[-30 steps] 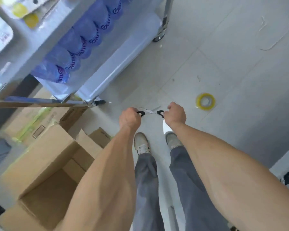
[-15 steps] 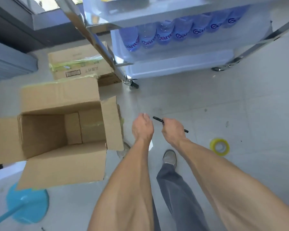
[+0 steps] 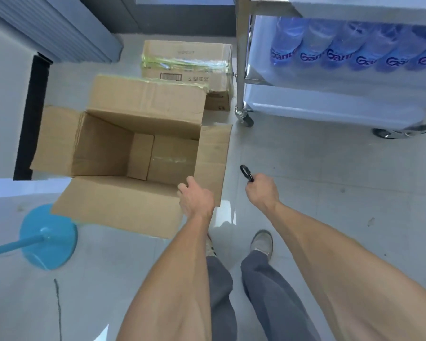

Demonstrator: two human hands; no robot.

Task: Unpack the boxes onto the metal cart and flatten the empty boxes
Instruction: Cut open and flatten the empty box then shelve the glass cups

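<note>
Your left hand (image 3: 196,200) reaches over the near right corner of the open box (image 3: 143,148), where the near flap and the right flap meet; the fingers are bent down over the cardboard edge there, but you cannot tell from this angle whether they actually grip it. Your right hand (image 3: 262,191) is closed in a fist around the scissors (image 3: 247,172), with one black handle loop sticking out past the knuckles toward the cart; it hangs above bare floor (image 3: 330,183), just beside the box's right flap and apart from it. The open box stands on the floor with all four flaps spread outward, and only its own bottom flaps show inside. Behind it, at its far right corner, sits a second box (image 3: 187,62), closed and bound with yellowish tape, with a barcode label on its near face. The cart (image 3: 242,70) stands to the right of that taped box, one caster near the open box's far right corner. A row of blue bottles (image 3: 349,45) lies on its middle shelf. A blue round base (image 3: 48,238) with a pole rests on the floor by the open box's near left corner. Your two shoes stand just beyond the box's near edge.
</note>
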